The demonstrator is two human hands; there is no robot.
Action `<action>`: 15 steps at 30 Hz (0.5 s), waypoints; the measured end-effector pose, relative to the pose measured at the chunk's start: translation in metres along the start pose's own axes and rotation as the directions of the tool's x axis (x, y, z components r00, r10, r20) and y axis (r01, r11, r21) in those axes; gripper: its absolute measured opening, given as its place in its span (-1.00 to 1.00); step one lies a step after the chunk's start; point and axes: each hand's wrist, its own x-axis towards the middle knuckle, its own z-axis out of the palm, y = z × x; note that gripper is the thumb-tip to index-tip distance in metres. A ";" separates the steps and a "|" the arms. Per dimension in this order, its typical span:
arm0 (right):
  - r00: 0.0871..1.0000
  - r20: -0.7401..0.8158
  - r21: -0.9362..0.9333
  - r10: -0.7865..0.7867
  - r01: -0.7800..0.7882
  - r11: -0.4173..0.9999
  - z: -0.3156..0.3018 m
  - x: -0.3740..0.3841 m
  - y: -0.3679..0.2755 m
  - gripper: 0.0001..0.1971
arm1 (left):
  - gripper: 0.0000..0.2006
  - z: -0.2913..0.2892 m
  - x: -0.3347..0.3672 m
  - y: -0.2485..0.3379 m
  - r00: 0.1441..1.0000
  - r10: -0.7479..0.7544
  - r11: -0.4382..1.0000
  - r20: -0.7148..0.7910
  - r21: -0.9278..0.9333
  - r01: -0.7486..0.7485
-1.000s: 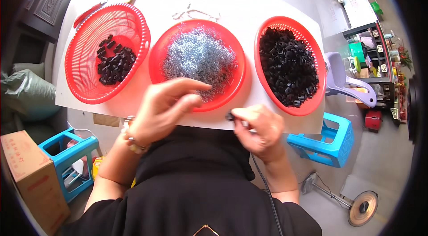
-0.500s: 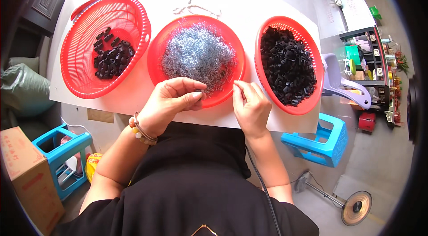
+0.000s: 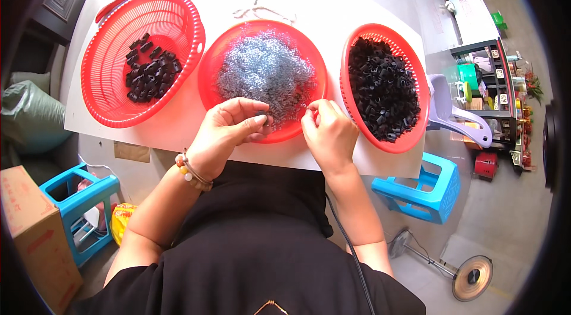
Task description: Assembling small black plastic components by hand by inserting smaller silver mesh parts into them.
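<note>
My left hand (image 3: 229, 126), with a beaded bracelet on its wrist, pinches a small black plastic piece (image 3: 264, 115) between thumb and fingers. It hovers over the near edge of a round red basin (image 3: 205, 80) heaped with small silvery metal pieces (image 3: 262, 68) that look like springs. Just right of it, my right hand (image 3: 330, 135) has thumb and forefinger pressed together above the same basin's near right rim. Whatever those fingertips hold is too small to make out. The two hands are a short gap apart.
A red basket (image 3: 98, 89) at left holds several black pieces; another red basket (image 3: 423, 98) at right is filled with them. A lilac scoop-like handle (image 3: 470, 127) juts out beyond it. Blue stools (image 3: 425, 190) and a cardboard box (image 3: 35, 226) stand below the white table (image 3: 333, 5).
My right hand has shifted slightly left and up, toward the left hand. The left hand has moved a little to the left and still pinches the black piece.
</note>
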 end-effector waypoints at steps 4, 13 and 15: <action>0.999 0.051 0.330 0.004 -0.021 0.944 -0.026 -0.006 -0.017 -0.94 | -0.81 0.007 0.001 0.002 0.998 -0.023 0.999 -0.054 -0.034 0.021; 0.982 0.053 0.315 -0.183 0.158 0.936 -0.037 -0.009 -0.029 -0.91 | -0.78 0.016 0.000 -0.005 1.000 0.009 0.996 0.015 -0.093 -0.008; 0.980 0.091 0.296 -0.175 0.141 0.945 -0.044 -0.008 -0.031 -0.91 | -0.79 0.017 0.000 -0.007 0.999 0.018 0.998 0.029 -0.067 -0.016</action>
